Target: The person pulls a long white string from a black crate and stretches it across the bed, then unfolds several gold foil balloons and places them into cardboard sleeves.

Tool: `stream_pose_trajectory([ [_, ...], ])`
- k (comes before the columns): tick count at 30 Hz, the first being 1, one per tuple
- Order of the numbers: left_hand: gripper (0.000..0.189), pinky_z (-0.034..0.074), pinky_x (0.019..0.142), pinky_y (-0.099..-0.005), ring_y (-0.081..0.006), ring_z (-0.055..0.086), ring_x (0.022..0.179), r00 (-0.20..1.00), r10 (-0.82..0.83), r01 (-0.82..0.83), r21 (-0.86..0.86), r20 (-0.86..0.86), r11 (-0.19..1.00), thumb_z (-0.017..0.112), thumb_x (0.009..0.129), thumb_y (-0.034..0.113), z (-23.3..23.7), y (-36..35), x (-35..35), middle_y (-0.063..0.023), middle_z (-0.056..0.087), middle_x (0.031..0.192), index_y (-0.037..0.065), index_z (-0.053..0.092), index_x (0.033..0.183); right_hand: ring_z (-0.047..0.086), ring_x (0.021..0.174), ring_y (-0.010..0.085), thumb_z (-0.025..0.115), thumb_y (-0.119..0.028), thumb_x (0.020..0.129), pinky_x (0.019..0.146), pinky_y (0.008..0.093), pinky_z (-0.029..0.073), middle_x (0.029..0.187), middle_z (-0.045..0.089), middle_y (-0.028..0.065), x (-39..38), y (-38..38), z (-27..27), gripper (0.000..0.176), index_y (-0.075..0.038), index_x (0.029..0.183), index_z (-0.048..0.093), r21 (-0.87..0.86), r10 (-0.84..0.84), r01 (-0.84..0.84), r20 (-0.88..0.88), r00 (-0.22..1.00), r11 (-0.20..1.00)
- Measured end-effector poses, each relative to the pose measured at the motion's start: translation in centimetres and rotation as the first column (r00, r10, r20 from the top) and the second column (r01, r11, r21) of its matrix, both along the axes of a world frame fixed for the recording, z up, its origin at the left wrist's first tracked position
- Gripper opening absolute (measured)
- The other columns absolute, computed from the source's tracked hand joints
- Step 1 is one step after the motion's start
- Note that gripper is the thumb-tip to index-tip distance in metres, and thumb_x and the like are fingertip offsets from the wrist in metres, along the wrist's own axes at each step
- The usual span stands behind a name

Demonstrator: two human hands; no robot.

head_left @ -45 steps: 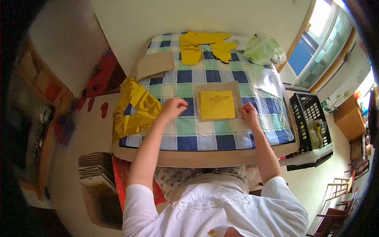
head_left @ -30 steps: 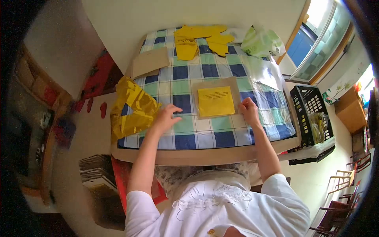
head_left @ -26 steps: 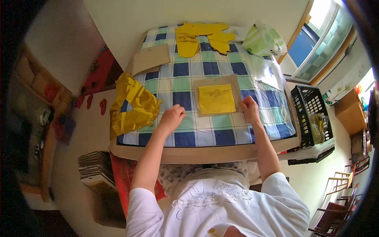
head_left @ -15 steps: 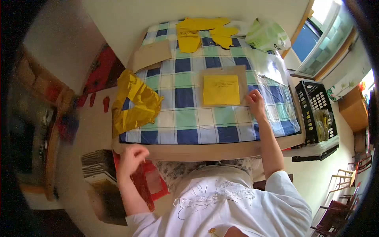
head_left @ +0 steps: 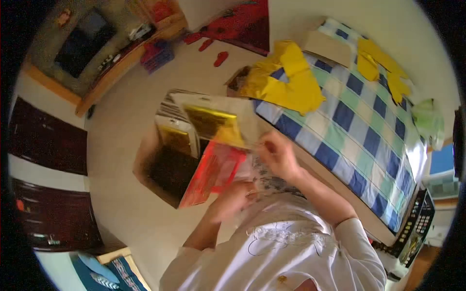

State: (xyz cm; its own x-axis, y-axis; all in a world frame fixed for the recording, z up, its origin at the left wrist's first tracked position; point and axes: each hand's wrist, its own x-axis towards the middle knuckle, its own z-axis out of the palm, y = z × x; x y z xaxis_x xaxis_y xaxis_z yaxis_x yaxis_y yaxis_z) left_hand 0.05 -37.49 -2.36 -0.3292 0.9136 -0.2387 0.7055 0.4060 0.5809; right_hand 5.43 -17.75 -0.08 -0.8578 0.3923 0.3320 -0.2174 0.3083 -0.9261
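My right hand [head_left: 276, 154] is closed on the edge of a cardboard sheet [head_left: 248, 121] that bears a shiny yellow packet [head_left: 213, 119]. The sheet is tilted over an open box [head_left: 167, 167] with a red side [head_left: 198, 180]. Inside the box, more cardboard sheets stand upright at the back, and another yellow packet [head_left: 175, 139] shows on one of them. My left hand [head_left: 238, 198] is low beside the red side, near my lap. Motion smears its fingers, and I cannot make out whether it touches anything.
On the right is a bed with a checked cover [head_left: 335, 127]. Crumpled yellow wrapping [head_left: 291, 80], a cardboard piece [head_left: 327, 48], yellow pieces [head_left: 381, 60] and a green-white bag [head_left: 427, 116] lie on it. A black crate [head_left: 420, 223] stands past the bed. Red slippers [head_left: 221, 58] are on the floor.
The view has swung left from the bed to the box. The cardboard sheet with its yellow packet has left the bed and is now in my right hand over the box.
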Motion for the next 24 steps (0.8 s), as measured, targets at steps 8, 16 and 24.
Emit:
stream_pose_trajectory([
  [8, 0.053, 0.047, 0.076, -0.0327, -0.0194, 0.056, 0.098, 0.357, 0.77, -0.927, 0.304, 0.529, 0.22, 0.048, 0.094, 0.044, 1.5, -11.4, -11.4, -0.0096, 0.054, 0.124, 0.011, 0.042, 0.135, 0.06, 0.075, 0.0285, 0.063, -0.005, 0.082, 0.063, 0.0372, 0.048, 0.088, 0.058, 0.0144, -11.3, -10.1, -1.2, 0.023, -0.004, 0.101, 0.049, -0.063, 0.248, -0.243, 0.084, 0.965, 0.968],
  [16, 0.077, 0.039, 0.09, -0.0525, -0.0308, 0.042, 0.122, -0.072, 0.383, -0.99, -0.114, 0.921, 0.088, 0.043, 0.087, 0.065, -2.9, -12.8, -21.3, -0.0133, 0.03, 0.144, 0.019, 0.023, 0.145, 0.056, 0.102, 0.0374, 0.064, -0.015, 0.08, 0.085, 0.0413, 0.05, 0.115, 0.054, 0.0171, -1.6, -4.1, -4.3, 0.046, -0.01, 0.123, 0.047, 0.187, 0.371, -0.475, 0.41, 0.833, 0.86],
  [24, 0.082, 0.025, 0.105, -0.052, -0.0279, 0.019, 0.139, 0.249, 0.745, -0.966, 0.101, 0.619, 0.238, 0.047, 0.088, 0.057, -1.1, -8.4, -20.0, -0.0147, 0.018, 0.151, 0.016, 0.009, 0.149, 0.056, 0.106, 0.0323, 0.058, -0.022, 0.087, 0.089, 0.0384, 0.046, 0.119, 0.055, 0.0191, 12.1, 0.1, -11.1, 0.039, -0.003, 0.121, 0.052, 0.14, 0.064, -0.281, 0.79, 0.61, 0.95],
])
